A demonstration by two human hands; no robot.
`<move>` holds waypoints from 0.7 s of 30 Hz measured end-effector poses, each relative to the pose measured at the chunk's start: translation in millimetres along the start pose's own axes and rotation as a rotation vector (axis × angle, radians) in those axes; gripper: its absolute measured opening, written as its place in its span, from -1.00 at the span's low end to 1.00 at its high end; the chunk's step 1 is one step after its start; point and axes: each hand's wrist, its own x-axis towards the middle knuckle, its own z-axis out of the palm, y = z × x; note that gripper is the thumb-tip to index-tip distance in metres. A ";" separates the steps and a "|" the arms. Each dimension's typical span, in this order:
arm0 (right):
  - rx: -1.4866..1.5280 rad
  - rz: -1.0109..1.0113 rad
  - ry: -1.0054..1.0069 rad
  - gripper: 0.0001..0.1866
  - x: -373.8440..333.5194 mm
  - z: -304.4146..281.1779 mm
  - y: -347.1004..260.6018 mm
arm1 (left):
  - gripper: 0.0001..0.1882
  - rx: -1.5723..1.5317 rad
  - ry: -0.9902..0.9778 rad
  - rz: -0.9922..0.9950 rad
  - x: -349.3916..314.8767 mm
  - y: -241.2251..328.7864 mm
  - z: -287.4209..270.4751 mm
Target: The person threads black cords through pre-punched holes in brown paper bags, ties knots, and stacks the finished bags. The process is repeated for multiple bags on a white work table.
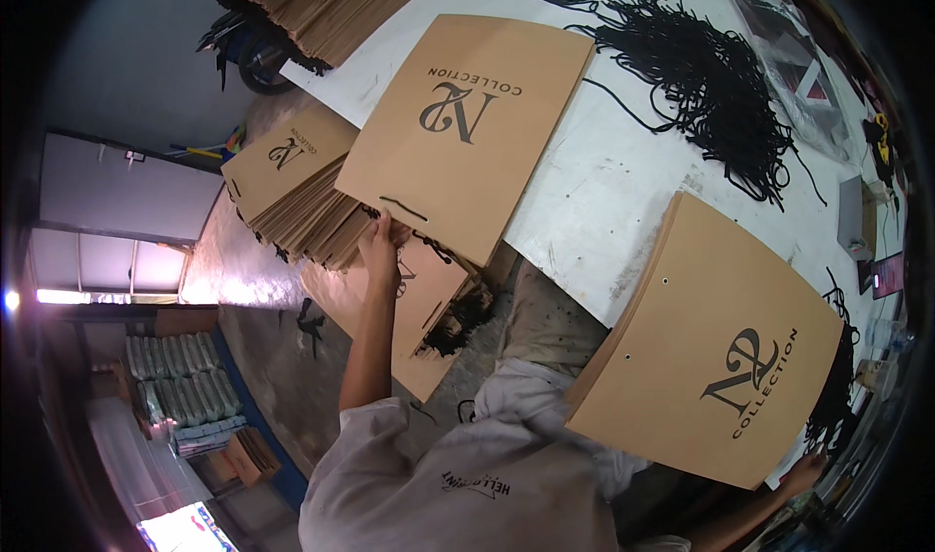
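Kraft-paper bag [487, 172], flat, at 12 o'clock from centre, its printed face toward me and its lettering upside down, overlapping the left edge of the white desk [584, 226]. I see a short black cord [403, 207] lying along its near edge beside a punched hole. At 9 o'clock, my operator's left hand [380, 243] has its fingers closed on the bag's near-left corner. At 4 o'clock, the right hand [804, 472] is just beside a bundle of black cords [831, 401]; I cannot tell whether its fingers grip one. Between 3 and 4 o'clock, a stack of bags [721, 328] projects past the near edge of the desk, two holes showing along its left side. At 2 o'clock, a tangled heap of black cords [706, 89] covers part of the desk. At 10 o'clock, I note a fanned pile of bags [287, 162]; at 7 o'clock, further bags [433, 299] lie below desk level, partly hidden by the left forearm.
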 end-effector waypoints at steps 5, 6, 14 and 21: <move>0.284 -0.022 -0.435 -0.45 37.5 42.4 29.9 | -0.72 0.046 0.000 0.111 51.6 1.2 -9.8; 0.390 -0.079 -0.395 -0.50 44.8 59.9 68.1 | -0.74 0.065 -0.024 0.073 67.7 -7.9 1.6; 0.265 -0.206 -0.170 -0.52 19.7 84.5 31.4 | -0.75 0.149 -0.049 0.009 90.7 21.6 -10.6; 0.492 -0.272 0.206 -0.68 -19.7 -38.8 -76.5 | -0.79 0.374 0.143 0.662 -27.5 53.1 67.9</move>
